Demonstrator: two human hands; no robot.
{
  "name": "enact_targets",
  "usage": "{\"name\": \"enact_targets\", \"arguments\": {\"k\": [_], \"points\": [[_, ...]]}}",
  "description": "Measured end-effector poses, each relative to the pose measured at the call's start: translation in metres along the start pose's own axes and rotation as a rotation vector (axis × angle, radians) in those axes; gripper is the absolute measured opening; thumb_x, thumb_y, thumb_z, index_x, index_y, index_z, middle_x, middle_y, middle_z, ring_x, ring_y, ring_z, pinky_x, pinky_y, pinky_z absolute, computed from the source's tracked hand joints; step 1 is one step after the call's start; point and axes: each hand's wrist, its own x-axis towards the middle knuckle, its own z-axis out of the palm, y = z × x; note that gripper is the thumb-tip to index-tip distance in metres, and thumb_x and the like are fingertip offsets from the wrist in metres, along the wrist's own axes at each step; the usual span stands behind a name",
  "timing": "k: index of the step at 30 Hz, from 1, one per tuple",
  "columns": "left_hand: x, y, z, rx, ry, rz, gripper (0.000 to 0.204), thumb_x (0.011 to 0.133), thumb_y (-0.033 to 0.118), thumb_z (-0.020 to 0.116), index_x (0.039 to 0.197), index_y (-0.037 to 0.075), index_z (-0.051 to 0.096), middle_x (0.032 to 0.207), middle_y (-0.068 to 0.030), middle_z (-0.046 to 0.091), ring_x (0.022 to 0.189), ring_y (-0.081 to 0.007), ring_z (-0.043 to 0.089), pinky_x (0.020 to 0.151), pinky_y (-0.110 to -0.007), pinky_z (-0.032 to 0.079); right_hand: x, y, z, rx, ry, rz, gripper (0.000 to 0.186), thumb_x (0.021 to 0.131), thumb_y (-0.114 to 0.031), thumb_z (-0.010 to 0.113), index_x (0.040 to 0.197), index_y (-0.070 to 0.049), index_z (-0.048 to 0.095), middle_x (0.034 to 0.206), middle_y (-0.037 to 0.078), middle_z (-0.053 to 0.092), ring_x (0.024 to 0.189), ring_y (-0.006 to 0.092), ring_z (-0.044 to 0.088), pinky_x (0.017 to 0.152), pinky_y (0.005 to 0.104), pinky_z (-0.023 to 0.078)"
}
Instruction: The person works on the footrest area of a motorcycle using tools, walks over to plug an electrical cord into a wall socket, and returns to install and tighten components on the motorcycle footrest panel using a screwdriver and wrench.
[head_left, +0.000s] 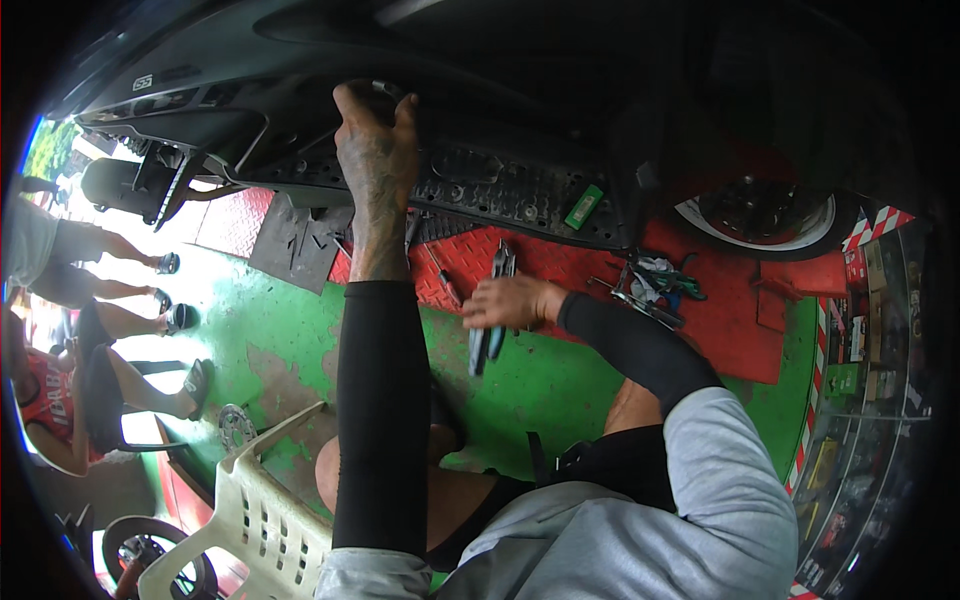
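At the scooter panel (300, 60): the left hand (378, 135) is raised, fingers curled; whether anything is gripped cannot be told.
Pliers (504, 258): seen at the red platform's (560, 285) edge, under the right hand (512, 302); fingers are bent narrowly, firm grip unconfirmed.
Screwdriver (450, 292): laid near the pliers, presumably for easy reach.
Footboard (520, 208): green box (584, 207) rested there, probably kept handy.

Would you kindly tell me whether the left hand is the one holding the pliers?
No, the right hand grips the pliers, while the left hand is up at the dark bodywork.
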Motion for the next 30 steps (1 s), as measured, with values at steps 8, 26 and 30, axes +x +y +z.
{"name": "enact_targets", "arguments": {"k": [8, 26, 30], "points": [[0.015, 0.016, -0.007, 0.216, -0.008, -0.014, 0.042, 0.082, 0.027, 0.080, 0.100, -0.001, 0.054, 0.089, -0.0202, 0.070, 0.084, -0.0365, 0.071, 0.074, -0.043, 0.055, 0.007, 0.080, 0.065, -0.146, -0.098, 0.173, 0.031, 0.093, -0.016, 0.049, 0.118, -0.025, 0.064, 0.125, 0.006, 0.059, 0.125, 0.0261, 0.053, 0.116, 0.0473, 0.033], [0.021, 0.019, -0.011, 0.095, -0.095, 0.033, 0.043, 0.080, 0.020, 0.081, 0.104, -0.002, 0.052, 0.090, -0.0228, 0.071, 0.086, -0.0377, 0.071, 0.075, -0.042, 0.055, -0.022, -0.077, -0.085, 0.230, 0.515, 0.628, 0.025, 0.086, -0.018, 0.068, 0.110, -0.010, 0.069, 0.110, 0.004, 0.064, 0.110, 0.0249, 0.059, 0.092, 0.0419, 0.048], [0.005, 0.009, 0.000, -0.028, -0.042, 0.015, 0.042, 0.084, 0.016, 0.078, 0.111, -0.002, 0.051, 0.092, -0.0195, 0.073, 0.085, -0.0298, 0.072, 0.075, -0.036, 0.053, -0.035, -0.069, -0.135, 0.160, 0.733, 0.720, 0.022, 0.086, -0.016, 0.068, 0.107, -0.008, 0.069, 0.104, 0.006, 0.066, 0.106, 0.0244, 0.060, 0.095, 0.0400, 0.047]]}}
